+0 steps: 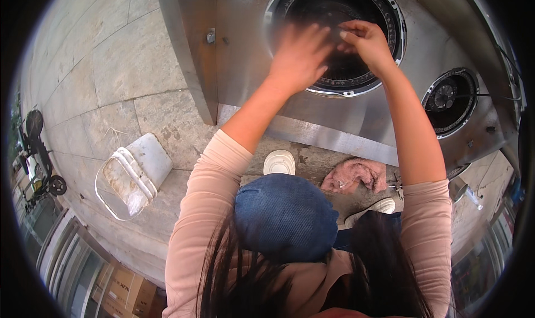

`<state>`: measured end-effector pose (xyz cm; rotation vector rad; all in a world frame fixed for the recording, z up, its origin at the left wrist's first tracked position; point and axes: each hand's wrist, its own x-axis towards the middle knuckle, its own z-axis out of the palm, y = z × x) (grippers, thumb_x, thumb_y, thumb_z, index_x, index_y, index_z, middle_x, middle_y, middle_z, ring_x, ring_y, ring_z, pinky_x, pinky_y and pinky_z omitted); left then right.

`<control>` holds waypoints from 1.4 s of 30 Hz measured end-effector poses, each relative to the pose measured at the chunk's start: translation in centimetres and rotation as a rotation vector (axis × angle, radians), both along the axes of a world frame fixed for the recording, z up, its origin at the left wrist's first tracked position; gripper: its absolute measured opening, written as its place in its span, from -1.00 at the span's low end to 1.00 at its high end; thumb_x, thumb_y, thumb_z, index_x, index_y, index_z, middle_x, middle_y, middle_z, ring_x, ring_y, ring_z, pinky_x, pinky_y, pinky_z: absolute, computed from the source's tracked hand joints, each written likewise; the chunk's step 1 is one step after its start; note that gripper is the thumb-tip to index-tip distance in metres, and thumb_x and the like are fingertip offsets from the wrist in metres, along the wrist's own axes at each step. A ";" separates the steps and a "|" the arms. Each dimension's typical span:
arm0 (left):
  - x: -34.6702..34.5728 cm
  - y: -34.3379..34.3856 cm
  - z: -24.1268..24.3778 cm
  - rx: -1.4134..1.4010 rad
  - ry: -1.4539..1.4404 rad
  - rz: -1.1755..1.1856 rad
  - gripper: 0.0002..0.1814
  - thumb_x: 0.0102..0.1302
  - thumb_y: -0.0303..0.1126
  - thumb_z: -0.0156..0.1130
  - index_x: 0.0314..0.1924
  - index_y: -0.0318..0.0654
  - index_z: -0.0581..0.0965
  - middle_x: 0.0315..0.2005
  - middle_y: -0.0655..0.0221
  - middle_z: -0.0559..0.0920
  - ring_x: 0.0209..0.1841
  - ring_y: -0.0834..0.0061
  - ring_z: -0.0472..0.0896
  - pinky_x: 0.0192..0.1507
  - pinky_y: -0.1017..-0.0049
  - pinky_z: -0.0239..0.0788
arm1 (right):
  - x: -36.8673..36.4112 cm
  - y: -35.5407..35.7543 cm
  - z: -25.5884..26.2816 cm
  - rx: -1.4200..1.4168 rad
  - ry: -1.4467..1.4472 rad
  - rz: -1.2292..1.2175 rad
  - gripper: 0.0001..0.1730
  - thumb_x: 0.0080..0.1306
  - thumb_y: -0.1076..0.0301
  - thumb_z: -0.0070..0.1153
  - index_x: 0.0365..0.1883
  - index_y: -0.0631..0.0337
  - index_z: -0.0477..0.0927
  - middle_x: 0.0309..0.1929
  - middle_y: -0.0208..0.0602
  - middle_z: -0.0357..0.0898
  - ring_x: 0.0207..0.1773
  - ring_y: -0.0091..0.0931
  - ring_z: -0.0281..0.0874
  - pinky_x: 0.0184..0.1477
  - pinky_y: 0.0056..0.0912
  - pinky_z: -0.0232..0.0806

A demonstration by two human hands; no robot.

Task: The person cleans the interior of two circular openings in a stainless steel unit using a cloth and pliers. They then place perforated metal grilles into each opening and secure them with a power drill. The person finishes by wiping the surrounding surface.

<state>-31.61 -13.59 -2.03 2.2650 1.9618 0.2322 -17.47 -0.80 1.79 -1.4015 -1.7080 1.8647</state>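
A large round dark well (342,73) with a perforated ring and bright metal rim is set in a stainless steel panel (244,75) before me. Over its left side my left hand (299,57) is spread, blurred, with nothing visible in it. Above the right part of the opening is my right hand (368,44), its thumb and fingertips drawn close together. Whether something small sits between those fingertips cannot be made out. My hands are apart from each other and hide part of the well's dark inside.
A smaller round well (449,96) with a central hub lies to the right, a thin cable crossing it. On the pavement are a tipped white plastic bucket (156,155) and a pink cloth (355,176). Cardboard boxes (125,291) and a two-wheeler (39,159) stand at left.
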 end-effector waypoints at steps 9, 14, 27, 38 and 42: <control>0.2 0.1 0.3 -0.003 0.016 -0.008 -0.43 0.27 -0.03 0.17 0.28 0.10 0.41 0.39 0.43 0.23 0.45 0.38 0.11 0.39 -0.09 -0.09 | -0.2 -0.9 0.2 0.297 -0.154 0.036 -0.77 0.27 0.54 0.10 -0.11 0.42 0.59 -0.37 -0.21 0.67 -0.42 -0.53 0.66 -0.36 -0.54 0.47; 0.0 0.0 0.2 -0.004 -0.001 -0.006 -0.45 0.29 -0.03 0.15 0.28 0.14 0.41 0.39 0.42 0.23 0.45 0.38 0.11 0.40 -0.06 -0.11 | -0.3 0.4 0.8 0.329 -0.198 0.186 -0.76 0.19 0.57 0.16 -0.15 0.41 0.62 -0.37 -0.16 0.69 -0.51 -0.55 0.62 -0.36 -0.50 0.47; 0.1 0.1 1.0 -0.021 0.036 -0.007 -0.45 0.29 -0.02 0.14 0.28 0.17 0.40 0.37 0.41 0.27 0.46 0.39 0.10 0.41 -0.04 -0.13 | -1.7 3.4 1.9 0.629 -0.306 0.650 -0.74 0.16 0.54 0.21 -0.15 0.30 0.66 -0.25 -0.12 0.68 -0.28 -0.34 0.66 -0.22 -0.39 0.48; 0.1 0.1 0.2 0.027 0.009 -0.003 -0.46 0.27 -0.04 0.17 0.26 0.15 0.43 0.37 0.44 0.27 0.45 0.39 0.12 0.39 -0.06 -0.08 | -0.1 1.0 1.0 0.283 -0.158 0.252 -0.72 0.23 0.59 0.13 -0.06 0.41 0.58 -0.27 -0.19 0.68 -0.41 -0.52 0.66 -0.28 -0.51 0.49; 0.2 0.2 0.5 0.020 0.018 -0.005 -0.46 0.27 -0.03 0.17 0.26 0.15 0.43 0.37 0.43 0.27 0.45 0.39 0.12 0.39 -0.06 -0.09 | 0.1 1.8 1.2 0.568 -0.172 0.471 -0.68 0.20 0.52 0.13 -0.04 0.36 0.59 -0.23 -0.24 0.65 -0.32 -0.50 0.65 -0.18 -0.43 0.48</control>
